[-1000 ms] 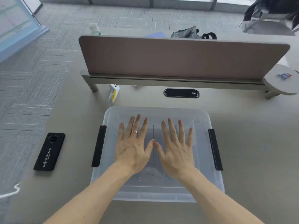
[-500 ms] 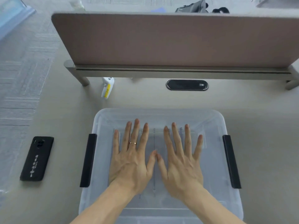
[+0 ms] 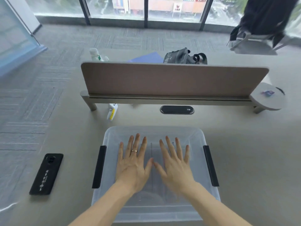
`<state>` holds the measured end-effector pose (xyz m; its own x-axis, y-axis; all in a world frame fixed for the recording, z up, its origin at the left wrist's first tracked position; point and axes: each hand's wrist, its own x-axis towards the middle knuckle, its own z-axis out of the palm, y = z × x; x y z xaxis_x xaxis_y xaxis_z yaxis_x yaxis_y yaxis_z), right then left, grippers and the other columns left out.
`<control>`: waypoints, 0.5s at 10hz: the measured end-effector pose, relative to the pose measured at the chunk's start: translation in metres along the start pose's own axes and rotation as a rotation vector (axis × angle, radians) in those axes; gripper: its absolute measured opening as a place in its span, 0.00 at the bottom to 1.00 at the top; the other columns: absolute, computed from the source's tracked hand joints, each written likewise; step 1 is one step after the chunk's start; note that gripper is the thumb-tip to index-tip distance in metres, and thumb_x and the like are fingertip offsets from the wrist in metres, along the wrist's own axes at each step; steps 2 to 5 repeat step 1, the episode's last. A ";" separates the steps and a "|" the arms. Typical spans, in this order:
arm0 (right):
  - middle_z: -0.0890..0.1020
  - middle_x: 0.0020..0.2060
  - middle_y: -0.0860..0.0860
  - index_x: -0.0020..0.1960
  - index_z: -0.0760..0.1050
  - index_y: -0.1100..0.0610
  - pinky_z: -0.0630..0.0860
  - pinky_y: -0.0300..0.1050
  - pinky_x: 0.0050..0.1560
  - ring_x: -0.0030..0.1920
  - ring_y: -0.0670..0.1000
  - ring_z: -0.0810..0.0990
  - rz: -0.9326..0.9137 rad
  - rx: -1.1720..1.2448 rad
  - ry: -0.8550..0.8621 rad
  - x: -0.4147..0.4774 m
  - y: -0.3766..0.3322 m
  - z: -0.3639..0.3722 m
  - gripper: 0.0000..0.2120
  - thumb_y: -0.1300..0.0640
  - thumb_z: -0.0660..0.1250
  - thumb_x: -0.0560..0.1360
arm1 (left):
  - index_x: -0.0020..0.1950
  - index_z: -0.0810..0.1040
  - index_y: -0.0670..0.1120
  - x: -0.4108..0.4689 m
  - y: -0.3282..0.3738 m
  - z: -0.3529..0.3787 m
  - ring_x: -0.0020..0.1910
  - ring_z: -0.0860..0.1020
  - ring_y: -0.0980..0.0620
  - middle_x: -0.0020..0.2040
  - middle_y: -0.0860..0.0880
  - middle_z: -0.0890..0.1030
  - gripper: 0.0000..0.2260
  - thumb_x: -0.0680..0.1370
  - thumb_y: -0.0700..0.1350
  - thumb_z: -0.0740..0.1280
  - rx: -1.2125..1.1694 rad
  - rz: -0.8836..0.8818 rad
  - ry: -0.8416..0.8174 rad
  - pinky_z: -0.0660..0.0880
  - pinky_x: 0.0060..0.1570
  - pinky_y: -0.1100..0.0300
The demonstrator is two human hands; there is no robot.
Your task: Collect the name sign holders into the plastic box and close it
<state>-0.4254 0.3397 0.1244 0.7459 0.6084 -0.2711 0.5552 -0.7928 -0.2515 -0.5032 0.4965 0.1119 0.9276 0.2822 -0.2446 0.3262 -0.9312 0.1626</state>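
View tilted up; hands (image 3: pixel 154 167) flat atop plastic box (image 3: pixel 154 207) lid.

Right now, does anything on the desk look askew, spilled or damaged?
Nothing stands out. The lid sits square on the plastic box, both hands flat on it, both black latches vertical. No spill or damage visible.

This is an office. A long grey desk (image 3: pixel 244 152) carries a brown privacy divider (image 3: pixel 171 79) on a metal rail, with an oval cable port (image 3: pixel 177 109) set into the top just before the divider. Beyond the divider lie grey carpet tiles (image 3: pixel 130 39), a chair (image 3: pixel 260 30) draped in dark clothing, and floor-height windows (image 3: pixel 162 7) facing city buildings.
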 end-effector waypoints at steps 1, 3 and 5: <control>0.44 0.83 0.46 0.82 0.43 0.43 0.41 0.59 0.81 0.82 0.49 0.39 -0.063 0.184 0.043 -0.013 0.011 -0.054 0.34 0.40 0.55 0.82 | 0.83 0.32 0.54 0.002 0.000 -0.016 0.81 0.30 0.51 0.82 0.52 0.29 0.33 0.81 0.65 0.36 -0.050 -0.017 -0.057 0.33 0.79 0.43; 0.44 0.83 0.46 0.82 0.43 0.43 0.41 0.59 0.81 0.82 0.49 0.39 -0.063 0.184 0.043 -0.013 0.011 -0.054 0.34 0.40 0.55 0.82 | 0.83 0.32 0.54 0.002 0.000 -0.016 0.81 0.30 0.51 0.82 0.52 0.29 0.33 0.81 0.65 0.36 -0.050 -0.017 -0.057 0.33 0.79 0.43; 0.44 0.83 0.46 0.82 0.43 0.43 0.41 0.59 0.81 0.82 0.49 0.39 -0.063 0.184 0.043 -0.013 0.011 -0.054 0.34 0.40 0.55 0.82 | 0.83 0.32 0.54 0.002 0.000 -0.016 0.81 0.30 0.51 0.82 0.52 0.29 0.33 0.81 0.65 0.36 -0.050 -0.017 -0.057 0.33 0.79 0.43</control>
